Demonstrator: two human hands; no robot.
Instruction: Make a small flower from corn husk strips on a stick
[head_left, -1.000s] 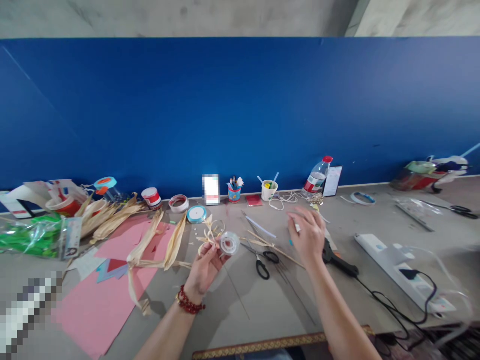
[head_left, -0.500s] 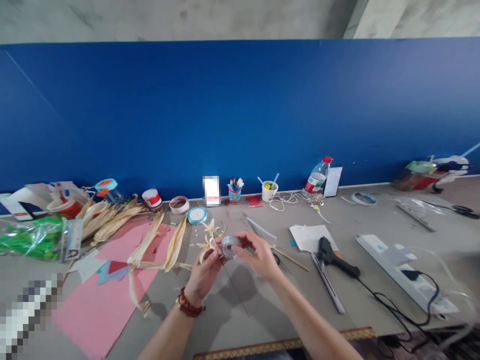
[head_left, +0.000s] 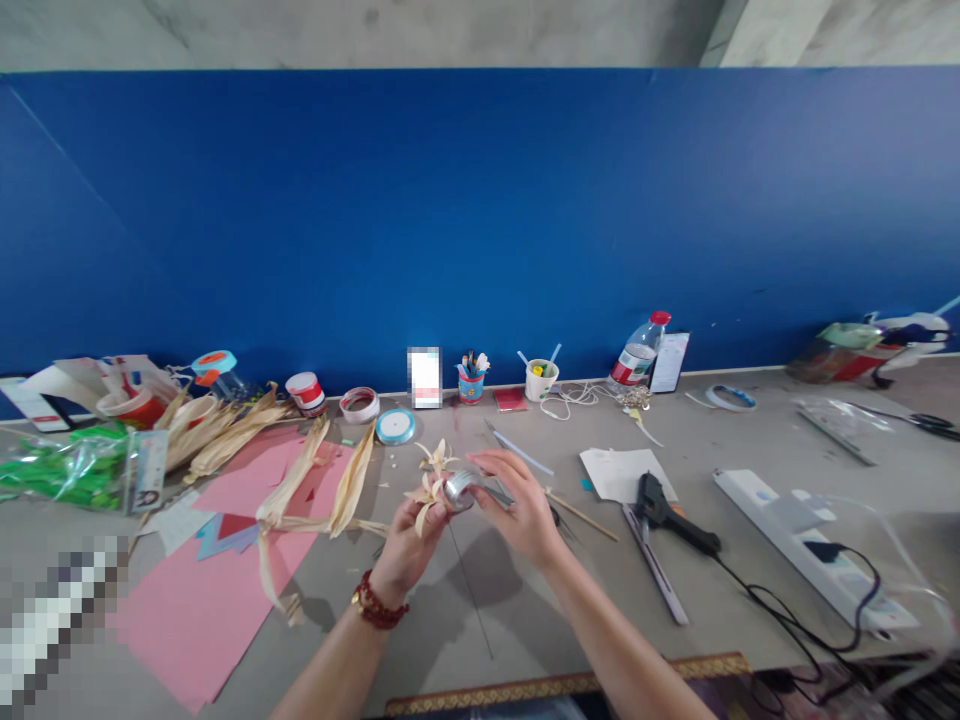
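Pale corn-husk flowers point(head_left: 435, 457) on a thin dark wire stem point(head_left: 473, 595) are pinched in my left hand point(head_left: 411, 548), which has a red bead bracelet at the wrist. The stem slants down toward the table's front edge. Against the flowers' base is a silvery roll of tape point(head_left: 460, 490), held by my right hand point(head_left: 527, 512) between thumb and fingers. Both hands are close together above the table, and the roll hides part of where the stem meets the flowers. Dried corn husks point(head_left: 292, 485) lie left of my left hand.
Pink paper point(head_left: 217, 625) spreads over the left side. Right of my hands are a hot glue gun point(head_left: 667, 515), a grey-white utility knife point(head_left: 656, 570) and a white power strip point(head_left: 806, 550) with cables. A water bottle point(head_left: 637, 355) and cups line the blue partition point(head_left: 480, 220).
The tape roll has turned, showing more of its outer side, and my right fingers have stretched out over it. The flowers have shifted slightly right in my left hand.
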